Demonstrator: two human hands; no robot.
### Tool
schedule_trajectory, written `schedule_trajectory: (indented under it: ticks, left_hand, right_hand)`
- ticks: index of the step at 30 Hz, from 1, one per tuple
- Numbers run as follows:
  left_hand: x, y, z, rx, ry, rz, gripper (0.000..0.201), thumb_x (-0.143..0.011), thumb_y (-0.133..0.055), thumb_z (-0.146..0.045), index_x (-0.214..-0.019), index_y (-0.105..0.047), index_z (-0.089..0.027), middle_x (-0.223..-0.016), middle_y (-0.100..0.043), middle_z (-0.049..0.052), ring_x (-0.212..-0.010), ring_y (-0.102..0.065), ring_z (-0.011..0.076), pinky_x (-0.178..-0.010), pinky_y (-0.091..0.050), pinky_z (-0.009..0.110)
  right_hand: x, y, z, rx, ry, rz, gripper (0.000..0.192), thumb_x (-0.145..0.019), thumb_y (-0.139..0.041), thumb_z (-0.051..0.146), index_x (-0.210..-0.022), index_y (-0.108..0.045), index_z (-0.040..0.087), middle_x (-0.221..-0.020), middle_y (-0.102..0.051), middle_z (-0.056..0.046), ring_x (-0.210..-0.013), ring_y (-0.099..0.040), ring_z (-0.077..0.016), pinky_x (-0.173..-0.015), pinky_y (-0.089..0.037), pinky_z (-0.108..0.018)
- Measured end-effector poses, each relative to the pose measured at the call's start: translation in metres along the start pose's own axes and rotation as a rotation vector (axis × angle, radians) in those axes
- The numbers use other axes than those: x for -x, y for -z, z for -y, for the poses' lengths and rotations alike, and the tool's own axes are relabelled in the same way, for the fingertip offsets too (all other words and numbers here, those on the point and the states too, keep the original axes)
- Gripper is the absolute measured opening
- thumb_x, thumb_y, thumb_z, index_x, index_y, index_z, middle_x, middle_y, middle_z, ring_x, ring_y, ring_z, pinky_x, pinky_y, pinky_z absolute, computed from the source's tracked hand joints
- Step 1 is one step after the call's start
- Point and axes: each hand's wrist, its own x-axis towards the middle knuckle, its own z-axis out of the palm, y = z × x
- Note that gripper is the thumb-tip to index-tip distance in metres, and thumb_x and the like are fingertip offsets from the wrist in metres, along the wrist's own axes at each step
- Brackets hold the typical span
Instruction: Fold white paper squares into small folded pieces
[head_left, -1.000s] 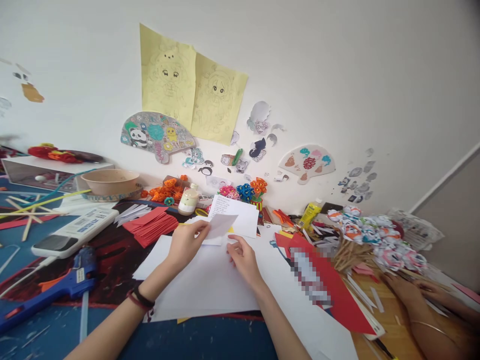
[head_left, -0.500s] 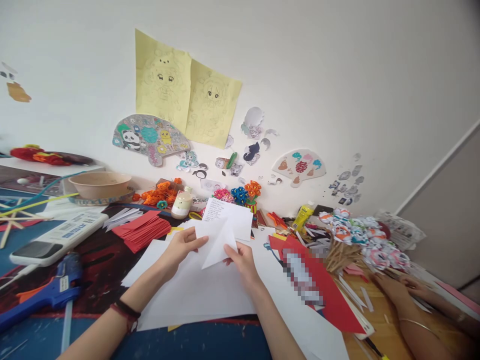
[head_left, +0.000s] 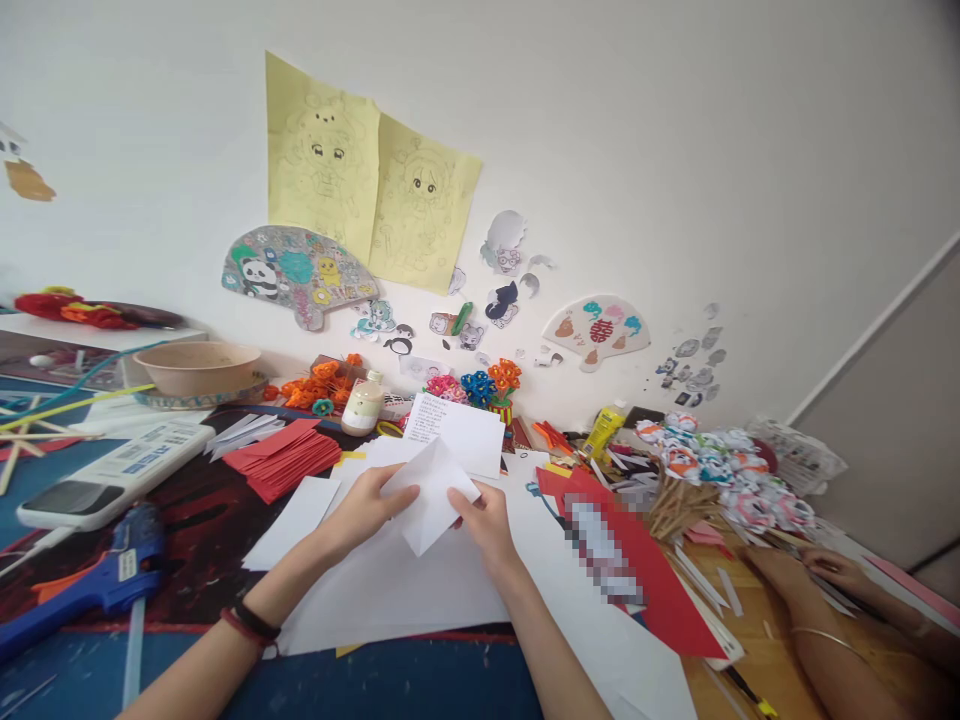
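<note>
We see a cluttered craft table (head_left: 90,670) against a white wall hung with yellow drawings (head_left: 367,190). White sheets (head_left: 405,590) lie spread before us, a red paper stack (head_left: 281,462) to their left. Above the sheets, our left hand (head_left: 360,510) and right hand (head_left: 486,520) each pinch an edge of a small folded white paper (head_left: 433,492), held between them.
</note>
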Motion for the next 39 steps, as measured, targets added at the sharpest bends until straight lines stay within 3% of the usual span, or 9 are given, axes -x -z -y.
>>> schedule_trajectory:
  ticks: [3,6,11,15,23,28,32,36,39]
  left_hand:
    - [0.0,-0.003,0.001,-0.189,-0.094,-0.107,0.042,-0.084,-0.042,-0.038,-0.118,-0.058,-0.019,-0.103,-0.068,0.006,-0.089,-0.062,0.0248,-0.077,-0.048,0.033]
    - [0.003,-0.007,0.003,-0.508,-0.165,-0.153,0.047,-0.087,-0.035,-0.023,-0.133,-0.043,-0.025,-0.118,-0.063,0.005,-0.1,-0.06,0.0236,-0.083,-0.046,0.033]
    - [0.01,-0.017,0.009,-1.115,-0.357,-0.073,0.084,-0.068,-0.036,0.004,-0.142,-0.02,-0.031,-0.148,-0.028,0.005,-0.106,-0.056,0.023,-0.087,-0.042,0.035]
    - [0.012,-0.023,0.014,-1.245,-0.392,-0.037,0.087,-0.067,-0.037,0.002,-0.144,-0.009,-0.027,-0.151,-0.017,0.009,-0.103,-0.056,0.0248,-0.082,-0.043,0.036]
    - [0.015,-0.024,0.014,-1.097,-0.391,-0.001,0.081,-0.077,-0.054,-0.029,-0.144,-0.009,-0.025,-0.149,-0.02,0.013,-0.127,-0.036,0.0305,-0.099,-0.03,0.046]
    - [0.015,-0.025,0.012,-0.985,-0.416,0.01,0.071,-0.081,-0.053,-0.033,-0.143,-0.017,-0.026,-0.15,-0.019,0.013,-0.129,-0.033,0.0323,-0.1,-0.028,0.049]
    - [0.011,-0.025,0.006,-0.566,-0.307,-0.018,0.062,-0.085,-0.048,-0.044,-0.14,-0.026,-0.025,-0.142,-0.038,0.012,-0.121,-0.045,0.0272,-0.096,-0.039,0.042]
    - [0.006,-0.023,-0.004,-0.145,-0.11,-0.156,0.051,-0.083,-0.05,-0.046,-0.127,-0.045,-0.02,-0.109,-0.066,0.009,-0.09,-0.064,0.022,-0.077,-0.049,0.032]
    - [0.005,-0.02,-0.008,0.016,-0.028,-0.157,0.038,-0.079,-0.054,-0.045,-0.102,-0.061,-0.015,-0.091,-0.071,0.009,-0.08,-0.065,0.0223,-0.069,-0.05,0.029]
  right_hand:
    - [0.001,-0.004,0.001,-0.139,-0.105,0.027,0.037,-0.07,-0.066,0.046,-0.076,-0.063,0.009,-0.057,-0.064,-0.006,-0.048,-0.061,-0.0172,-0.048,-0.047,-0.027]
    - [0.003,-0.008,0.0,-0.201,-0.153,0.066,0.04,-0.072,-0.065,0.047,-0.075,-0.063,0.008,-0.059,-0.066,-0.009,-0.058,-0.066,-0.0215,-0.056,-0.051,-0.03]
    - [0.004,-0.011,0.0,-0.208,-0.115,0.095,0.044,-0.073,-0.064,0.05,-0.082,-0.065,0.007,-0.069,-0.068,-0.011,-0.059,-0.067,-0.0218,-0.06,-0.052,-0.033]
    - [0.003,-0.009,0.003,-0.2,-0.11,0.091,0.04,-0.072,-0.064,0.047,-0.081,-0.066,0.008,-0.076,-0.068,-0.012,-0.06,-0.067,-0.0211,-0.061,-0.053,-0.033]
    - [0.007,-0.01,0.009,-0.076,0.002,0.144,0.042,-0.077,-0.059,0.048,-0.091,-0.068,0.01,-0.082,-0.069,-0.011,-0.064,-0.067,-0.0195,-0.063,-0.053,-0.031]
    - [0.006,-0.008,0.006,-0.064,0.035,0.097,0.041,-0.079,-0.057,0.048,-0.092,-0.066,0.011,-0.076,-0.068,-0.009,-0.061,-0.065,-0.0187,-0.062,-0.053,-0.031]
    - [0.004,-0.003,0.004,-0.006,0.072,0.004,0.034,-0.079,-0.058,0.045,-0.07,-0.063,0.013,-0.06,-0.063,-0.004,-0.059,-0.063,-0.0181,-0.061,-0.051,-0.029]
    - [0.007,-0.004,0.01,0.006,0.065,0.108,0.036,-0.079,-0.057,0.047,-0.066,-0.062,0.014,-0.059,-0.064,-0.004,-0.058,-0.062,-0.0172,-0.061,-0.051,-0.029]
    - [0.011,-0.007,0.014,-0.007,0.07,0.172,0.036,-0.079,-0.057,0.047,-0.069,-0.064,0.014,-0.061,-0.065,-0.005,-0.058,-0.063,-0.0173,-0.06,-0.051,-0.029]
